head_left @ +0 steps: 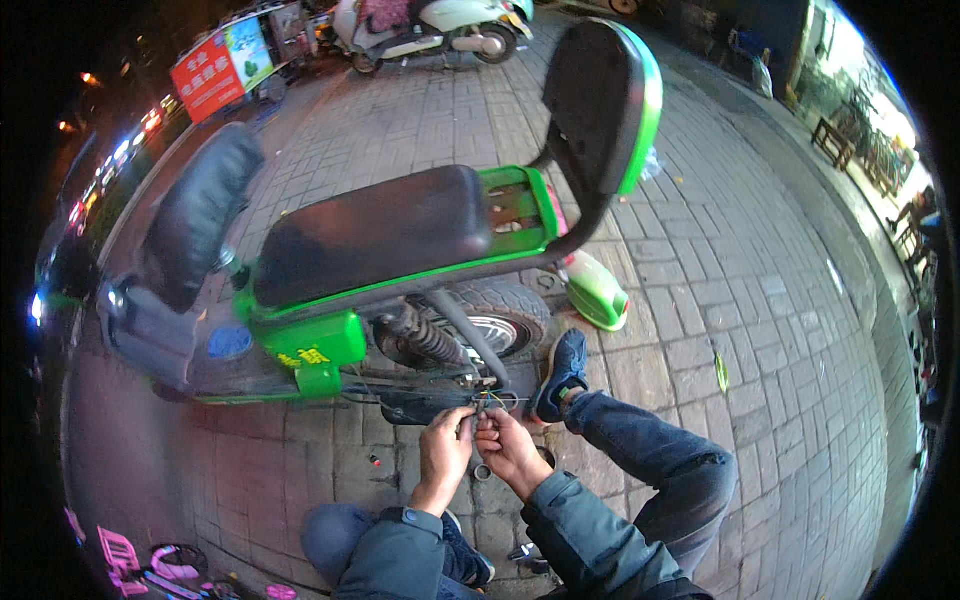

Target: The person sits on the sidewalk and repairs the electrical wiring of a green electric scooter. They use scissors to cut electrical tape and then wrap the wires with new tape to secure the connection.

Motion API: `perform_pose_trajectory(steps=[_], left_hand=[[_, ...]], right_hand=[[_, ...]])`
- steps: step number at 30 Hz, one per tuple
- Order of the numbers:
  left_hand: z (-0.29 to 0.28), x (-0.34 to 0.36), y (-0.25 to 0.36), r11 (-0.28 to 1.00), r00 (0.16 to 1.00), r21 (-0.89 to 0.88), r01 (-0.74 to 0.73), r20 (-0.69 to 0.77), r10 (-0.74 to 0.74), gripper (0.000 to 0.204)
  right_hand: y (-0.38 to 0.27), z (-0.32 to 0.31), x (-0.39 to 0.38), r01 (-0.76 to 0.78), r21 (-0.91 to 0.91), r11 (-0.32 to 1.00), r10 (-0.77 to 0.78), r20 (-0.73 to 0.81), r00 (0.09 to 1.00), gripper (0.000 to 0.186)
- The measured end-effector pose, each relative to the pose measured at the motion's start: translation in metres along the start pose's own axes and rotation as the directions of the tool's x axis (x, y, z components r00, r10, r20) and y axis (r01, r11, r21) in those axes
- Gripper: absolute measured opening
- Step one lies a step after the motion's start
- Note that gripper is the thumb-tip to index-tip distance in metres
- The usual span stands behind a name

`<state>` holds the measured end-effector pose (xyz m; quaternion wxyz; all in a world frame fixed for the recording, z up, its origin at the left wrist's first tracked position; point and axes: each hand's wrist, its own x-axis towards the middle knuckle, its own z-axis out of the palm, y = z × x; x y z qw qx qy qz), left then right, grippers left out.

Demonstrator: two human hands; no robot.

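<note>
A green electric scooter [320, 340] with a black seat [375, 235] stands across in front of me. Just below its rear wheel [505, 325], thin coloured wires [494, 399] stick out beside the frame. My left hand [446, 452] is closed in a pinch at the left of these wires; what lies between its fingertips is too small to make out. Close beside it, my right hand [510, 446] pinches the wires between thumb and fingers. The fingertips of both hands nearly meet. A small metal ring [482, 472] lies on the paving below them.
A green-and-white plastic cover [597, 290] lies behind the rear wheel. Near my feet are a small red piece [376, 461] and a metal tool [524, 552]. A pink child's bike [150, 570] is at the lower left; a white scooter [440, 25] stands farther off.
</note>
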<state>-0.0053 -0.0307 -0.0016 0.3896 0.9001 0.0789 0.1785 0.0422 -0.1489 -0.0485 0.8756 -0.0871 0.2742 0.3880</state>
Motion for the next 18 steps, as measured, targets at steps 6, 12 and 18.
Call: perform_pose_trajectory(steps=[6, 12, 18], left_hand=[[0.001, 0.000, -0.003, 0.996, 0.994, 0.009, 0.090, 0.066, -0.090, 0.012], [0.007, 0.003, -0.011, 0.999, 0.999, 0.040, -0.012, 0.031, 0.011, 0.010], [0.006, 0.004, -0.011, 0.988, 0.992, 0.101, -0.121, 0.035, 0.118, 0.011]], right_hand=[[0.007, -0.005, -0.029, 0.421, -0.883, -0.209, -0.734, 0.426, 0.529, 0.025], [0.001, 0.000, -0.023, 0.378, -0.552, -0.744, -0.436, 0.829, 0.351, 0.025], [0.005, -0.022, 0.006, 0.304, -0.719, 0.624, -0.349, 0.091, 0.933, 0.013]])
